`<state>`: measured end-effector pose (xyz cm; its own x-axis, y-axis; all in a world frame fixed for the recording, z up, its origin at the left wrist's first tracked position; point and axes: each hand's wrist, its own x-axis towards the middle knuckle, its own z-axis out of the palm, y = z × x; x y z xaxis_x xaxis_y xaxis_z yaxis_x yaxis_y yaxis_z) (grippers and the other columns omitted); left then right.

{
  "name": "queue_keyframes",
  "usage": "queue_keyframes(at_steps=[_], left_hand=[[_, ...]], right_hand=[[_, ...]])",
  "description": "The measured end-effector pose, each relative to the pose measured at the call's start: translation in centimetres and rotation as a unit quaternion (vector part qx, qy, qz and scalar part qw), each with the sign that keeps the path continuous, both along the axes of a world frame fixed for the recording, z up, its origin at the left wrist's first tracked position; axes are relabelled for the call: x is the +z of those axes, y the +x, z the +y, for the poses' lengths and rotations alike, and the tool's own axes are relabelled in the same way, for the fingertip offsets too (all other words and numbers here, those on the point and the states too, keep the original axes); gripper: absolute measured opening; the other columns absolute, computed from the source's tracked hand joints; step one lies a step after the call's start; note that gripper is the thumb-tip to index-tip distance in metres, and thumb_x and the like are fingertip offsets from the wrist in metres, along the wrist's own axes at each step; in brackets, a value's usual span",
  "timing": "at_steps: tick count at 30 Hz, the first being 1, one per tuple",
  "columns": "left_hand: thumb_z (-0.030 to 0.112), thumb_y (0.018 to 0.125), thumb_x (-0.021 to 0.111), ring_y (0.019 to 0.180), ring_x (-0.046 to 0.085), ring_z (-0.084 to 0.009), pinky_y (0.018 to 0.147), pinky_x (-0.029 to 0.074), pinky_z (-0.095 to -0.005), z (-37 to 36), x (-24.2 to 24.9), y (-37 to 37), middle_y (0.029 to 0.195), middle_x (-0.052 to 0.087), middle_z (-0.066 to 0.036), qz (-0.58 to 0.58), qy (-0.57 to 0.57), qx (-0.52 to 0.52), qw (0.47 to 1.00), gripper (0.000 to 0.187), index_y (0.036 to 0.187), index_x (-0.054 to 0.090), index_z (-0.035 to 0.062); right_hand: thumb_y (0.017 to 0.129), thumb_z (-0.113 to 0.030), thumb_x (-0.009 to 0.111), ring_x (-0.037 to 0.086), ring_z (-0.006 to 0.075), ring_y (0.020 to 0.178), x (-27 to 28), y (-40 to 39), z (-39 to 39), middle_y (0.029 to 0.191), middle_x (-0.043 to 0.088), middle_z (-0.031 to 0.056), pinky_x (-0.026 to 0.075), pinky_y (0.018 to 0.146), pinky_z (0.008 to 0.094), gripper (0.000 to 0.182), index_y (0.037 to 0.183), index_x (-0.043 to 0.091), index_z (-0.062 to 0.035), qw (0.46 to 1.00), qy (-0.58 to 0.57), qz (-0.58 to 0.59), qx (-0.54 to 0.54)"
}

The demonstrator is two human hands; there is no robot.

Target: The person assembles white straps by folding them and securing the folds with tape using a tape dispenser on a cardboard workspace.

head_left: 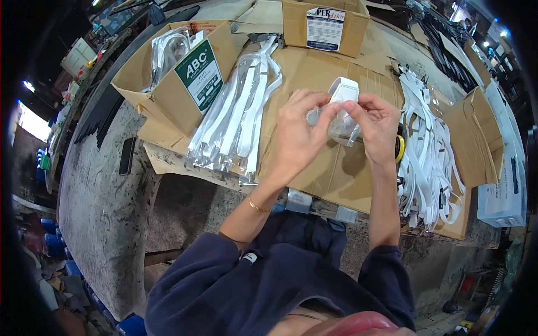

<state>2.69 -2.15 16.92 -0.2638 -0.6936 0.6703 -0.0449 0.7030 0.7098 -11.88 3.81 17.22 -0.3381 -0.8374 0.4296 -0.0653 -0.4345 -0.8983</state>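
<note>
Both hands meet over the cardboard sheet [319, 168], fingertips close together. Between them is a white strap [346, 87], its looped end standing up, with clear plastic [343, 132] hanging below it. My left hand [302, 126] pinches the strap and plastic from the left, thumb against the index finger. From the other side my right hand [379, 126] grips the same strap, its thumb pressed on the front. Bagged white straps [244, 106] lie left of my hands. To the right is a pile of loose white straps [423, 151] with dark buckles.
A cardboard box with a green label [174, 103] holds more bagged straps at the left. Another box [292, 25] stands at the back. A phone [127, 155] lies on the left tabletop. On the right are an open carton [473, 140] and a clear plastic bin [496, 204].
</note>
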Motion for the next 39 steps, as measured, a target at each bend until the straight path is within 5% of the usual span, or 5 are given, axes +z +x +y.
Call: queue_keyframes(at_steps=[10, 12, 23, 29, 39], left_hand=[[0.015, 0.081, 0.071, 0.068, 0.056, -0.0137, 0.063, 0.044, -0.0302, -2.1, 0.8, 0.9, 0.077, 0.067, -0.009, -0.024, 0.167, -0.148, 0.974, 0.019, 0.088, 0.069, -0.0031], [0.014, 0.081, 0.07, 0.068, 0.056, -0.0127, 0.063, 0.044, -0.0299, -2.1, 0.8, 0.9, 0.076, 0.067, -0.009, -0.048, 0.168, -0.155, 0.972, 0.019, 0.087, 0.069, -0.0034], [0.012, 0.084, 0.068, 0.071, 0.057, -0.0078, 0.065, 0.044, -0.025, -1.6, 1.2, 0.4, 0.081, 0.067, -0.006, 0.001, 0.281, -0.263, 0.923, 0.017, 0.09, 0.068, -0.004], [0.01, 0.08, 0.07, 0.058, 0.047, -0.0076, 0.054, 0.038, -0.0284, -1.1, -0.4, 0.2, 0.06, 0.06, -0.005, -0.095, 0.204, -0.158, 0.961, 0.014, 0.086, 0.07, -0.0026], [0.01, 0.08, 0.07, 0.062, 0.049, -0.0079, 0.057, 0.039, -0.0286, -1.4, -3.4, 0.7, 0.069, 0.064, -0.005, -0.074, 0.255, -0.192, 0.945, 0.015, 0.085, 0.069, -0.0039]], right_hand=[[0.091, -0.023, 0.064, 0.06, 0.0085, 0.086, 0.4, -0.3, -0.7, 0.092, 0.066, 0.0049, 0.047, 0.076, 0.0254, 0.029, 0.102, 0.065, 0.0041, 0.997, 0.042, -0.03, 0.05], [0.094, -0.031, 0.059, 0.061, 0.0123, 0.09, 0.3, -1.8, -1.7, 0.098, 0.066, 0.0075, 0.047, 0.08, 0.0276, 0.039, 0.109, 0.063, 0.005, 0.972, 0.172, -0.125, 0.102], [0.093, -0.006, 0.052, 0.064, 0.0218, 0.095, 6.1, -1.3, -4.0, 0.112, 0.064, 0.0162, 0.051, 0.087, 0.0325, 0.031, 0.119, 0.054, 0.0103, 0.992, 0.015, -0.066, 0.11], [0.094, -0.007, 0.052, 0.064, 0.0209, 0.094, 7.1, -1.7, -4.4, 0.113, 0.063, 0.0166, 0.051, 0.086, 0.0312, 0.029, 0.117, 0.055, 0.0099, 0.974, -0.001, -0.186, 0.128], [0.094, -0.008, 0.053, 0.064, 0.0201, 0.093, 7.6, -1.4, -4.1, 0.11, 0.065, 0.0164, 0.051, 0.085, 0.0315, 0.027, 0.114, 0.056, 0.0089, 0.991, -0.033, -0.107, 0.068]])
